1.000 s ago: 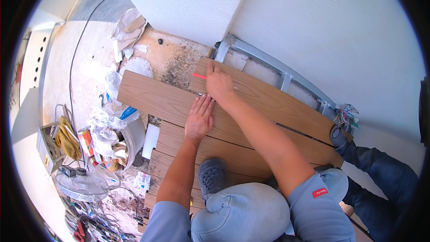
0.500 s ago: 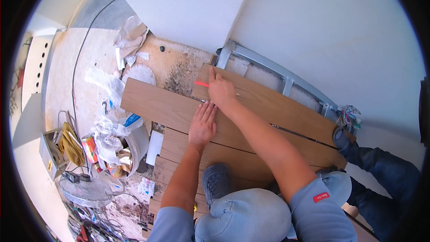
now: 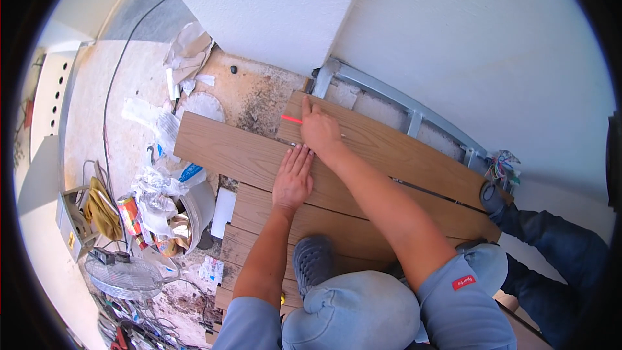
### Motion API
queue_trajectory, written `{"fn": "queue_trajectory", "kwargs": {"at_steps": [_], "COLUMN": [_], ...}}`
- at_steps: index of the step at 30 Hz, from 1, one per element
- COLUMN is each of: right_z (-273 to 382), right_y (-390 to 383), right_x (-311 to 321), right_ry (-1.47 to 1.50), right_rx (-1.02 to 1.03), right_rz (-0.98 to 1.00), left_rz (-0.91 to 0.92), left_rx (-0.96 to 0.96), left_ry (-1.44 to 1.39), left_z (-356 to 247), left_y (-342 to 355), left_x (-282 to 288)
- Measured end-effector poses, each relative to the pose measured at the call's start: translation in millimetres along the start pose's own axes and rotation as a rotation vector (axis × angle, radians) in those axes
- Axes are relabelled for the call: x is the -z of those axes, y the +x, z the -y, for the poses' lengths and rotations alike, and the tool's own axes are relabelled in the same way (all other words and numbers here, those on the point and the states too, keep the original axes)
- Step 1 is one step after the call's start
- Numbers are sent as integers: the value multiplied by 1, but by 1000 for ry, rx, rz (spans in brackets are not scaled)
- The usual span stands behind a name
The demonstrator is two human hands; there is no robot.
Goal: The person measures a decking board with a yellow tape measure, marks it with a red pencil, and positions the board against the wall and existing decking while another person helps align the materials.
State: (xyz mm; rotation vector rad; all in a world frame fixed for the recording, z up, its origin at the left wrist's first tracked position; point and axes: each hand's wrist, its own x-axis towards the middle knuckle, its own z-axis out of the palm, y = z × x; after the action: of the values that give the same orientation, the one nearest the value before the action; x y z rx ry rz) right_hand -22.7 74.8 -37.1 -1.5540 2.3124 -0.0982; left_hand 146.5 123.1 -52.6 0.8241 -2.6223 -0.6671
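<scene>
My left hand [image 3: 295, 176] lies flat with its fingers stretched forward on a long brown wood-grain plank [image 3: 223, 146], close to its edge. Just ahead, my right hand [image 3: 321, 128] rests on the neighbouring plank [image 3: 405, 155], which lies along the metal frame. Its index finger points out toward that plank's far end. A thin red pencil [image 3: 291, 119] sticks out on the left side of this hand, held in the curled fingers; its middle is hidden. Between the two planks runs a narrow dark gap, with small metal clips showing in it.
A metal frame [image 3: 382, 94] runs along the white wall [image 3: 479, 39], with loose wires [image 3: 504, 167] at its right end. Another person's shoe [image 3: 494, 198] stands on the planks at right. At left are a rubbish-filled bucket [image 3: 206, 204], a fan [image 3: 123, 275] and a cable [image 3: 111, 91].
</scene>
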Motion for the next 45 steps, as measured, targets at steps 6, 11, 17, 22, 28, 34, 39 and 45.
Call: {"fn": "queue_trajectory", "kwargs": {"at_steps": [6,11,17,22,28,34,39,45], "right_z": [-3,4,1,7,9,12,19,17], "right_y": [1,2,-3,3,10,2,13,14], "right_x": [6,19,8,7,12,6,10,-2], "right_ry": [75,185,157,171,138,-55,4,79], "right_rx": [-1,-91,-107,-123,-175,-25,-67,-133], "right_rz": [-26,84,22,12,40,-53,31,-17], "left_rz": [-7,-8,-6,-3,-7,-6,-14,-2], "left_rx": [-3,8,-10,1,4,-1,-17,-11], "left_ry": [-4,-7,10,21,28,29,33,11], "left_z": [-1,1,2,4,1,3,4,2], "left_y": [1,-2,-2,-3,0,-2,-1,-1], "left_x": [-3,2,-2,-1,-1,-6,-1,0]}}
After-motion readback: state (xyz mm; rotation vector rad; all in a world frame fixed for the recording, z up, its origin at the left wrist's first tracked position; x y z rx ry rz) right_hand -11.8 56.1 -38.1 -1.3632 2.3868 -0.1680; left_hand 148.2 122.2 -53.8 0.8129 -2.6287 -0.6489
